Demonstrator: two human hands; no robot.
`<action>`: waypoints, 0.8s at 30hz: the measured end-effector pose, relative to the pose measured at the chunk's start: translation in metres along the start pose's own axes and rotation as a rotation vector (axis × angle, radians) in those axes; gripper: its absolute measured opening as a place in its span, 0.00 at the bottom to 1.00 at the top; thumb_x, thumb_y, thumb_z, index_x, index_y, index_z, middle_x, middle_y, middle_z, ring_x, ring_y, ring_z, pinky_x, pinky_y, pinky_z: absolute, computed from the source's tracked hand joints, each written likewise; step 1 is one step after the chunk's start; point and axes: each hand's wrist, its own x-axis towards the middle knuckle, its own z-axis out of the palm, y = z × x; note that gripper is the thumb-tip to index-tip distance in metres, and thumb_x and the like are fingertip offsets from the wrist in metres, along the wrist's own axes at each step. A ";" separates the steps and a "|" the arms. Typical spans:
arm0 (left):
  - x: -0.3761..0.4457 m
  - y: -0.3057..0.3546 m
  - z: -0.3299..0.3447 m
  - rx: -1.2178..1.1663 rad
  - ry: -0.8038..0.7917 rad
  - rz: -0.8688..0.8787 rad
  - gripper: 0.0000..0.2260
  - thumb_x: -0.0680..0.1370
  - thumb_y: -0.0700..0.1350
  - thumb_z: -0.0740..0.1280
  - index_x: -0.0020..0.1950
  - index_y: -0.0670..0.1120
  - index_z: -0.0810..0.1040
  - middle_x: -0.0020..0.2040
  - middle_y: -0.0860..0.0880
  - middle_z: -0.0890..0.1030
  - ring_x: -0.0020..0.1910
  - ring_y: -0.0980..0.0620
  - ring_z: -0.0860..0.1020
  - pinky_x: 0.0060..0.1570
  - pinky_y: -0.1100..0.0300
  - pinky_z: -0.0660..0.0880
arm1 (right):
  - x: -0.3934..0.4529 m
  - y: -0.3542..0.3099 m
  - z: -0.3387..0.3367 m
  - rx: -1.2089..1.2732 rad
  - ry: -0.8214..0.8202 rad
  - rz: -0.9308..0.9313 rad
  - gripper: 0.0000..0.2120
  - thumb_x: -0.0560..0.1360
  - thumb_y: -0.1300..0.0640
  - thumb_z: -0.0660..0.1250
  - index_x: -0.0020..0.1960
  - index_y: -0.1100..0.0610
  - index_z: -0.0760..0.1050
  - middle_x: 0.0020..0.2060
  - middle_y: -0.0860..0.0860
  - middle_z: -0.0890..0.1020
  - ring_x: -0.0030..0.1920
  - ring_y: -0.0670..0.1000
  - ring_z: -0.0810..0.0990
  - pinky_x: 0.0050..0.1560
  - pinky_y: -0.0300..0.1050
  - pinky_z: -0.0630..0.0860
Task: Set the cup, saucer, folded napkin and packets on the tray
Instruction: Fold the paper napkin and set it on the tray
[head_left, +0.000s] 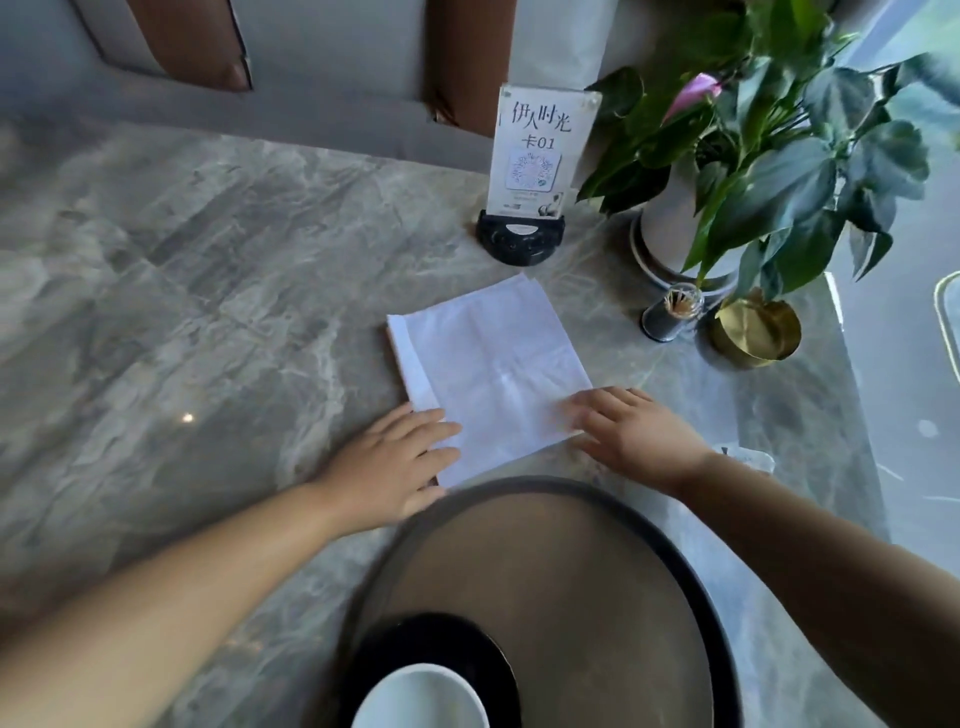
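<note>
Both hands flat on napkin (488, 364), on table just beyond tray.
L hand (395, 462) & R hand (631, 431) press near corners, fingers spread, nothing gripped. Tray (691, 582) holds white cup (421, 699) on black saucer (410, 639).

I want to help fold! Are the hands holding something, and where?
Both hands rest flat on the napkin: left hand on its near-left corner, right hand on its near-right corner. Nothing is lifted.

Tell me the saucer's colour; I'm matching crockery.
Black. The saucer sits under the white cup on the tray, seen in the head view.
</note>
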 end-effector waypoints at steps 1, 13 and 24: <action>-0.002 -0.002 0.002 0.006 0.015 0.008 0.16 0.72 0.53 0.65 0.55 0.48 0.81 0.60 0.47 0.80 0.64 0.44 0.75 0.67 0.44 0.67 | 0.001 0.000 -0.001 -0.012 0.017 -0.025 0.09 0.72 0.54 0.73 0.48 0.59 0.81 0.54 0.57 0.83 0.52 0.59 0.82 0.49 0.52 0.79; -0.008 0.001 -0.007 0.064 0.001 -0.026 0.15 0.69 0.52 0.70 0.52 0.46 0.80 0.52 0.47 0.81 0.51 0.46 0.80 0.65 0.47 0.68 | 0.007 0.004 -0.003 -0.141 -0.004 -0.163 0.07 0.70 0.65 0.70 0.48 0.58 0.81 0.42 0.55 0.82 0.39 0.58 0.81 0.40 0.50 0.79; 0.000 0.007 -0.019 -0.061 0.032 -0.243 0.10 0.68 0.44 0.73 0.48 0.43 0.80 0.46 0.44 0.81 0.45 0.43 0.80 0.59 0.46 0.73 | 0.021 -0.023 -0.031 0.182 0.164 0.177 0.07 0.68 0.66 0.68 0.46 0.62 0.76 0.39 0.57 0.81 0.31 0.63 0.77 0.33 0.44 0.69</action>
